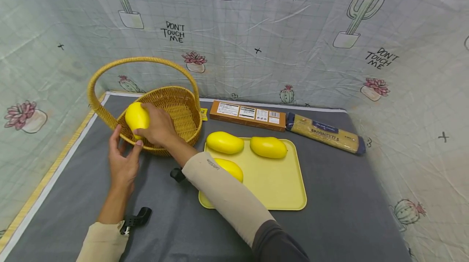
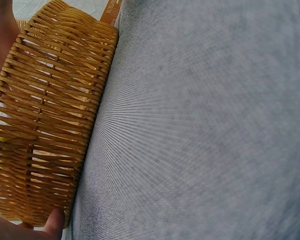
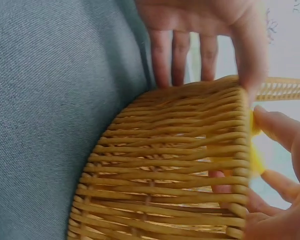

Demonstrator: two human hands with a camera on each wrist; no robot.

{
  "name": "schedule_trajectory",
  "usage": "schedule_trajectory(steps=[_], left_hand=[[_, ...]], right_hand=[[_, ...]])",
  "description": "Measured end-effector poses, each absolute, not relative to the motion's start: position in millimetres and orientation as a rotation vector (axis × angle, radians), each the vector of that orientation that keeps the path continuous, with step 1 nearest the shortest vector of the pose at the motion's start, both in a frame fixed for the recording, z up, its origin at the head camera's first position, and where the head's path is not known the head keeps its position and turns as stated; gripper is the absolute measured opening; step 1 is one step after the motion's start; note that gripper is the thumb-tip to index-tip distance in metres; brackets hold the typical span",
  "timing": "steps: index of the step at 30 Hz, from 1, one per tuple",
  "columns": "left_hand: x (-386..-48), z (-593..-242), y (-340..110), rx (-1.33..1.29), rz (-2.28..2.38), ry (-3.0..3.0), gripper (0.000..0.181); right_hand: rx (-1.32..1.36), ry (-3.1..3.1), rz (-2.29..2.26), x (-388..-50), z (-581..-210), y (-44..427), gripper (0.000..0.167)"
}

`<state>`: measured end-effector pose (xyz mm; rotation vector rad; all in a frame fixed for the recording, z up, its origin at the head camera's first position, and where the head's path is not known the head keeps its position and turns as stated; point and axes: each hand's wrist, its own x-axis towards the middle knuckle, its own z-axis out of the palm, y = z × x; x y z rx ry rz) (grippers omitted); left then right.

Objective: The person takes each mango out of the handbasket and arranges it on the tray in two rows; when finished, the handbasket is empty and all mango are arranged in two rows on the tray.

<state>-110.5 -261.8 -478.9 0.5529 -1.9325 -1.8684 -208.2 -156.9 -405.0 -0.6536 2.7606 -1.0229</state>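
A yellow wicker basket (image 1: pixel 192 125) with a tall arched handle (image 1: pixel 146 59) stands at the left of the table. My right hand (image 1: pixel 159 125) holds a yellow mango (image 1: pixel 134 116) just inside its left rim, fingers and thumb around the fruit. Against the basket's near left side, my left hand (image 1: pixel 123 168) grips the wall, thumb by the rim and fingers along the outside. The right wrist view shows this left hand (image 3: pixel 205 20) at the woven wall, with the right hand (image 3: pixel 285 195) partly behind the rim. Wicker hides part of the held mango.
Right of the basket lies a yellow tray (image 1: pixel 264 188) bearing three mangoes, one partly covered by my right sleeve (image 1: pixel 227 192). Behind it are a brown box (image 1: pixel 247 115) and a spaghetti packet (image 1: pixel 326 132). A patterned curtain (image 1: pixel 256 66) hangs along the table's back and sides.
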Motion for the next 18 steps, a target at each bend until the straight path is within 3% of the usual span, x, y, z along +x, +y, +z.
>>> schedule_trajectory(steps=[18], left_hand=[[-113,-476,-261,0.580,-1.872,-1.920,0.080]], right_hand=[[-0.823,2.716,-1.215,-194,-370,-123,0.083]])
